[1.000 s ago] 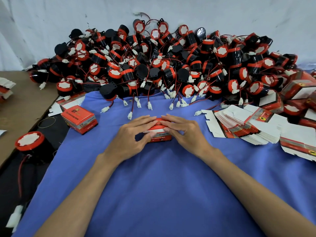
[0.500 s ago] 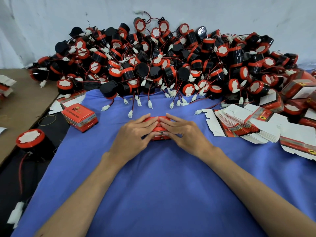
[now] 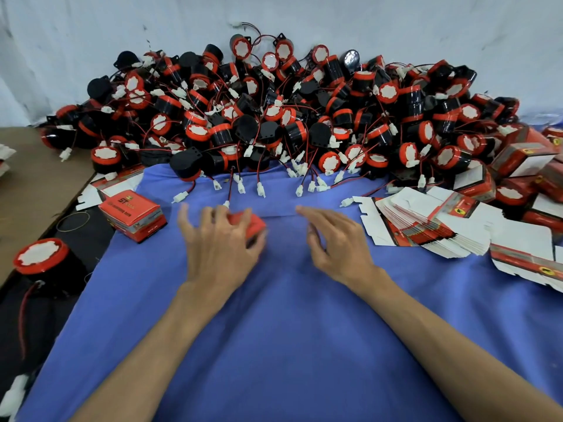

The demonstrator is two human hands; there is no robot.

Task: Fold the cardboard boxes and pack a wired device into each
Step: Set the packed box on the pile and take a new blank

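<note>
Blue cloth point(image 3: 274, 345), spread over the work surface; two bare forearms cross it from the near edge. Left hand point(image 3: 219, 254), motion-blurred, fingers curled over and gripping a small red box point(image 3: 248, 222), which sits at the cloth's middle, just left of centre; whether its flaps are shut cannot be told. Right hand point(image 3: 341, 248), beside it and apart from the box, fingers loosely spread, holding nothing. One lone device point(image 3: 41, 257), black body with red rim and white face, standing off the cloth at near left on a dark surface, a red wire trailing down from it. One closed red box point(image 3: 132, 213), printed top, at the cloth's left edge. Fanned stack of flat unfolded cartons point(image 3: 432, 229), white insides up, right of the right hand; a further loose carton blank point(image 3: 524, 257) near the right edge. Row of white connectors point(image 3: 260, 188) on red and black wires, lying on the cloth just beyond the hands. Large heap of wired devices point(image 3: 274, 117), black and red, across the full width behind. Several assembled red boxes point(image 3: 521, 156) at far right beside the heap. Brown tabletop point(image 3: 30, 184) at left. Pale backdrop point(image 3: 122, 32) behind all.
</note>
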